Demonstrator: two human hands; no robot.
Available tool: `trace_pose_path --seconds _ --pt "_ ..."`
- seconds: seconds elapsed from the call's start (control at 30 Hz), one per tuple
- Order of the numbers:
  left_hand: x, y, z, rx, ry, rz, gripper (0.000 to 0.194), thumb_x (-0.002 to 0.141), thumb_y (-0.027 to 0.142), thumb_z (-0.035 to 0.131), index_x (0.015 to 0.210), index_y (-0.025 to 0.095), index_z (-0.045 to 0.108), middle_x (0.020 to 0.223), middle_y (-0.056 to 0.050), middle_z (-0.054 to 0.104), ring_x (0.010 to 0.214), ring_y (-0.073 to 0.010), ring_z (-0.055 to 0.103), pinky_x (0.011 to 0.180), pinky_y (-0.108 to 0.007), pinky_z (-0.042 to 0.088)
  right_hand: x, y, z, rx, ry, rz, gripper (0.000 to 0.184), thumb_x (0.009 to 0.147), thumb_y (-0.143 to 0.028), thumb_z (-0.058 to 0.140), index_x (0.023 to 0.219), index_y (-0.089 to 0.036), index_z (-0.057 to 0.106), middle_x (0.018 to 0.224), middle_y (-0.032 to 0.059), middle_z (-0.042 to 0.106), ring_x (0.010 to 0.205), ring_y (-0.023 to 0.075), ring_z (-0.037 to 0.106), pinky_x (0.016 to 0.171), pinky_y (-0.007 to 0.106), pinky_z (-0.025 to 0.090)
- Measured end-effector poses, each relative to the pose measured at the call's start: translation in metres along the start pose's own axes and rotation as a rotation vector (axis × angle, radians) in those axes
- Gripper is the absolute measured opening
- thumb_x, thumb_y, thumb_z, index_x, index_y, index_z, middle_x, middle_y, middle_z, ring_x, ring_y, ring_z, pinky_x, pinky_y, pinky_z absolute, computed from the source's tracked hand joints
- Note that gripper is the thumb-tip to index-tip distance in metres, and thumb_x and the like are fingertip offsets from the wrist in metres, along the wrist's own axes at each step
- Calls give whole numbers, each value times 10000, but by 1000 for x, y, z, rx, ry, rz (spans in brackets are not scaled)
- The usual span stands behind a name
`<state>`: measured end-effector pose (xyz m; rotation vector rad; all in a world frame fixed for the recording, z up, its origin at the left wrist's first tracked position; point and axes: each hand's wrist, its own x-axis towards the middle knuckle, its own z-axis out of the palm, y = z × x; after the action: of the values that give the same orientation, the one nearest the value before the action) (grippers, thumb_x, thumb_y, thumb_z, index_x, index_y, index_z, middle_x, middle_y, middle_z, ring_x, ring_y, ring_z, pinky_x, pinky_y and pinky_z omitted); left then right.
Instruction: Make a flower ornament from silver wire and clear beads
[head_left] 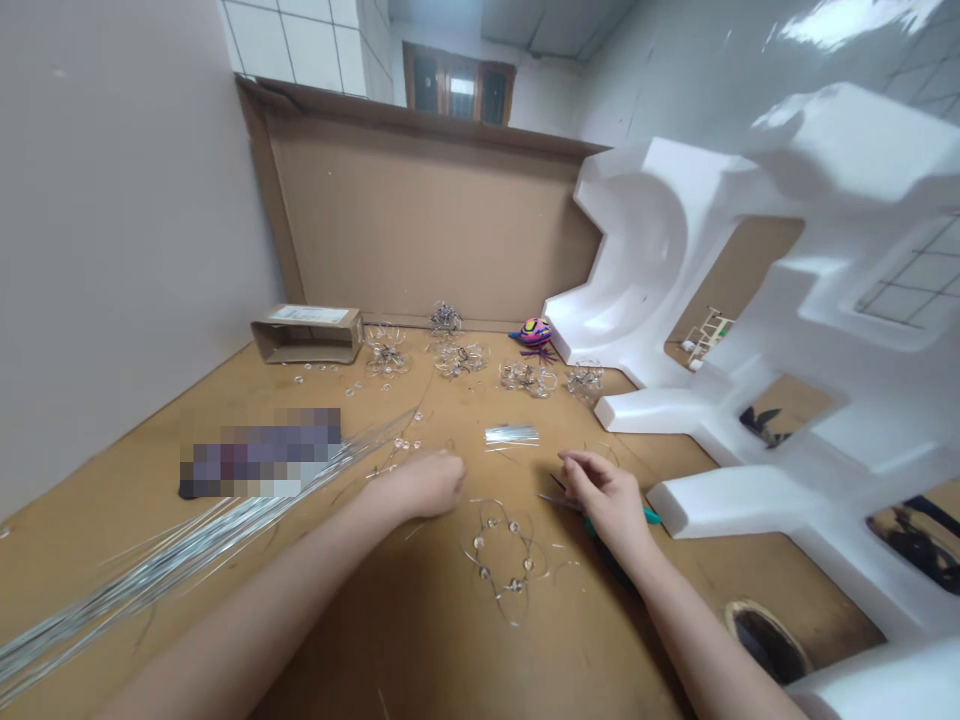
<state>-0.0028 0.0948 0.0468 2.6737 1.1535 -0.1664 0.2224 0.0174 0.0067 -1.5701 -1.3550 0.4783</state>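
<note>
My left hand (439,482) is closed in a loose fist over the board, beside a few clear beads (407,444) on wire; what its fingers hold, if anything, is hidden. My right hand (606,492) has thumb and fingertips brought together, and anything between them is too small to make out. Beneath it lies a green-handled cutting tool (651,516), its thin dark jaws (561,500) pointing left, partly covered by the hand. Between and below both hands rests a wire ring with clear beads (514,527). A small bundle of short cut wires (512,436) lies ahead.
Long silvery wires (247,515) stretch across the left, by a blurred dark item (259,452). Behind stand a small cardboard box (307,335), several wire-and-bead pieces (460,358) and a colourful bird-like ornament (535,333). White foam packaging (637,240) borders the right; a cardboard wall (435,225) closes the back.
</note>
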Motion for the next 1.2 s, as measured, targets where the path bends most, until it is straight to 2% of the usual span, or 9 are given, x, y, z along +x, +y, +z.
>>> trace_pose_path --seconds 0.1,0.23,0.4,0.53,0.63,0.77,0.93,1.07,1.2 --pt "2 -5 1 -25 -2 -1 193 632 136 475 711 175 647 711 -116 663 576 -213 578 502 -275 376 8 -3 -4 -164 -17 -42 272 786 -397 473 878 -202 640 823 67 673 715 202 615 652 324 464" --pt "4 -3 7 3 12 -4 202 653 103 480 746 149 653 775 -144 674 646 -227 616 531 -271 417 27 -23 5 -434 -185 -128 178 755 -315 519 785 -246 680 800 43 689 768 217 620 703 326 443" --pt "3 9 10 118 17 22 248 648 -17 461 782 51 659 830 -245 659 806 -330 628 651 -384 463 60 -48 39 -816 -417 -140 152 777 -256 535 773 -174 663 812 84 659 851 236 592 767 370 426" --pt "0 15 8 174 20 58 255 689 -20 449 819 35 661 811 -242 665 827 -343 630 663 -414 477 74 -55 73 -1051 -571 -106 278 843 -311 491 1066 -150 533 1081 73 550 925 179 548 790 388 453" --pt "-1 17 8 194 24 64 238 693 -14 473 817 49 666 794 -227 673 805 -333 639 649 -404 486 77 -59 92 -1138 -651 -73 312 845 -307 491 1115 -151 501 1118 80 525 939 184 542 783 387 461" --pt "-2 17 10 202 27 56 216 662 -28 516 780 62 674 778 -225 676 806 -337 639 651 -409 489 84 -67 97 -1127 -721 -8 315 844 -306 493 1117 -148 500 1116 81 525 939 185 542 783 391 460" --pt "-2 7 5 160 102 33 173 624 -32 560 717 63 670 754 -219 672 759 -331 644 629 -387 487 100 -75 69 -866 -814 36 272 849 -315 482 1062 -154 535 1061 59 557 872 164 562 735 347 479" --pt "-5 0 -14 101 309 29 155 708 37 521 787 88 644 786 -164 654 767 -269 636 667 -345 468 95 -79 46 -596 -855 -6 187 832 -246 476 958 -131 553 862 34 642 688 94 590 576 208 465" --pt "-9 5 -24 59 519 69 195 803 144 442 933 127 586 970 -128 589 917 -233 573 752 -324 433 83 -82 40 -441 -874 -43 141 717 -141 497 826 -141 586 745 14 664 586 69 553 452 147 373"
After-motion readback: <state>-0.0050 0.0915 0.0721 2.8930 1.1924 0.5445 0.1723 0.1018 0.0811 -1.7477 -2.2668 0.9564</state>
